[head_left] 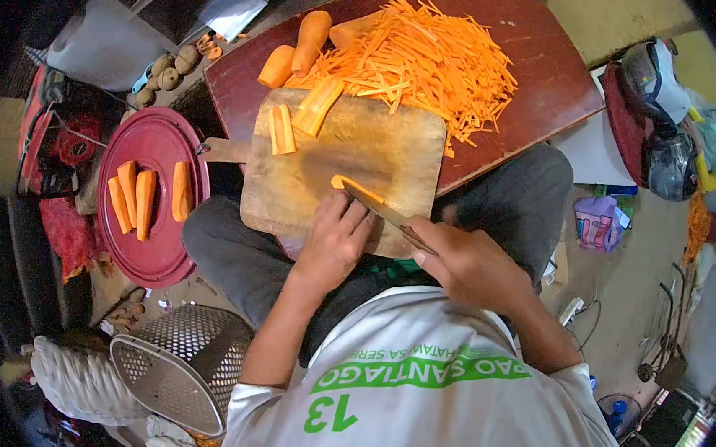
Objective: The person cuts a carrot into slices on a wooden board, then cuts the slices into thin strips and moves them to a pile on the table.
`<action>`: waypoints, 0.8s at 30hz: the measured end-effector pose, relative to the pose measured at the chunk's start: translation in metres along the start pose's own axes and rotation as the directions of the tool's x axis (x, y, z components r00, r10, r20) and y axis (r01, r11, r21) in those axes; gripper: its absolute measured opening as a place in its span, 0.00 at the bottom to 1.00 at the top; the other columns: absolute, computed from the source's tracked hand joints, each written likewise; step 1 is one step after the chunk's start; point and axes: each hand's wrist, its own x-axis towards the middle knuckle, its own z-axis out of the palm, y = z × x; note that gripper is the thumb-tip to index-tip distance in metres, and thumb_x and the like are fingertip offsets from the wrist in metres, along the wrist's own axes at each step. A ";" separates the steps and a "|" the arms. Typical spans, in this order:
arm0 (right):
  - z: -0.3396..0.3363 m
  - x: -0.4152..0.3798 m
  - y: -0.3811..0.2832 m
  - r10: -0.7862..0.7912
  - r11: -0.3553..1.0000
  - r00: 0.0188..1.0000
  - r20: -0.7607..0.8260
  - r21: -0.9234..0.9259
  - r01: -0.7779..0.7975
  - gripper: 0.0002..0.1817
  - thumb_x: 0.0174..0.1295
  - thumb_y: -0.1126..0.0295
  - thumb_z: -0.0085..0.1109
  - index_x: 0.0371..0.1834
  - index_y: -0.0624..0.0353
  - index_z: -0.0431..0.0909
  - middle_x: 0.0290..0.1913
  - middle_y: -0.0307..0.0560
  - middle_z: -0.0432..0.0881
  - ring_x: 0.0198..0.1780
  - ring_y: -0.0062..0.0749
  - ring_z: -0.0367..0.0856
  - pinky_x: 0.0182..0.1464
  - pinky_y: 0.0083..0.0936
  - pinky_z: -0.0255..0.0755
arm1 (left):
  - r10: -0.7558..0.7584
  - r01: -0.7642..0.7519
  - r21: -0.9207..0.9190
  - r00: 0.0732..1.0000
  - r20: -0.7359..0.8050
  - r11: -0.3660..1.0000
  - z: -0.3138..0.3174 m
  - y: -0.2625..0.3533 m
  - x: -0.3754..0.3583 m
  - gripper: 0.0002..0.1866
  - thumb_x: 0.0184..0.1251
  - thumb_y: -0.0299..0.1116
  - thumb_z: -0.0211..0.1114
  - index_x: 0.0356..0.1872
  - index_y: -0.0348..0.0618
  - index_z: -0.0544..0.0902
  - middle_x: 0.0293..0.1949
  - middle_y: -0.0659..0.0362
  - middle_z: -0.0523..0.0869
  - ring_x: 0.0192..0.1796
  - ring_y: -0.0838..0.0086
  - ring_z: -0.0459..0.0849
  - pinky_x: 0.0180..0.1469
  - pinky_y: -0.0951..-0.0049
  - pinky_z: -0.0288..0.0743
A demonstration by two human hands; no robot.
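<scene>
My left hand (332, 241) presses a piece of carrot (353, 187) down on the wooden cutting board (321, 180). My right hand (464, 261) grips a knife (384, 211) whose blade lies against that piece. Flat carrot slices (299, 117) lie at the far side of the board. A large heap of thin carrot strips (425, 58) covers the dark red table (530, 59) beyond it, beside whole peeled carrot chunks (298, 50).
A round maroon lid (162, 239) at the left holds several halved carrot lengths (146, 198). A metal mesh basket (186, 363) lies near my left elbow. Bags and clutter (657, 120) stand on the floor at the right. Small brown roots (165, 72) lie at the far left.
</scene>
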 end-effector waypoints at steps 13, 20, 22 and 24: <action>0.006 0.018 -0.010 0.044 0.994 0.999 -0.004 -0.100 -0.044 0.23 0.77 0.69 0.62 0.71 0.62 0.71 0.52 0.64 0.89 0.50 0.64 0.90 0.48 0.52 0.86 | -0.008 0.007 -0.043 1.000 -0.024 0.999 0.003 -0.001 -0.001 0.13 0.57 0.26 0.69 0.42 0.28 0.90 0.47 0.46 0.86 0.57 0.47 0.85 0.68 0.44 0.80; 0.012 0.030 -0.002 -0.103 0.992 0.990 -0.094 -0.088 0.095 0.24 0.76 0.70 0.62 0.71 0.61 0.70 0.52 0.66 0.88 0.52 0.64 0.90 0.49 0.54 0.85 | -0.012 0.008 -0.048 0.996 -0.083 0.999 0.006 0.000 -0.001 0.14 0.56 0.27 0.71 0.41 0.29 0.90 0.46 0.48 0.86 0.54 0.49 0.84 0.63 0.47 0.82; 0.011 0.028 -0.006 -0.059 0.995 0.997 -0.057 -0.085 0.054 0.23 0.76 0.70 0.62 0.70 0.62 0.70 0.52 0.66 0.88 0.52 0.63 0.90 0.49 0.53 0.85 | -0.013 0.010 -0.032 0.997 -0.076 0.999 0.003 0.000 -0.003 0.14 0.55 0.28 0.71 0.41 0.30 0.90 0.47 0.48 0.86 0.53 0.50 0.84 0.62 0.48 0.82; 0.004 0.013 -0.011 -0.006 0.991 1.000 0.023 -0.134 0.009 0.21 0.75 0.71 0.63 0.68 0.62 0.72 0.52 0.66 0.88 0.50 0.63 0.90 0.47 0.53 0.85 | -0.006 0.006 -0.004 0.996 -0.091 1.000 0.002 0.000 -0.001 0.15 0.54 0.28 0.71 0.42 0.31 0.90 0.47 0.49 0.86 0.52 0.50 0.84 0.61 0.49 0.82</action>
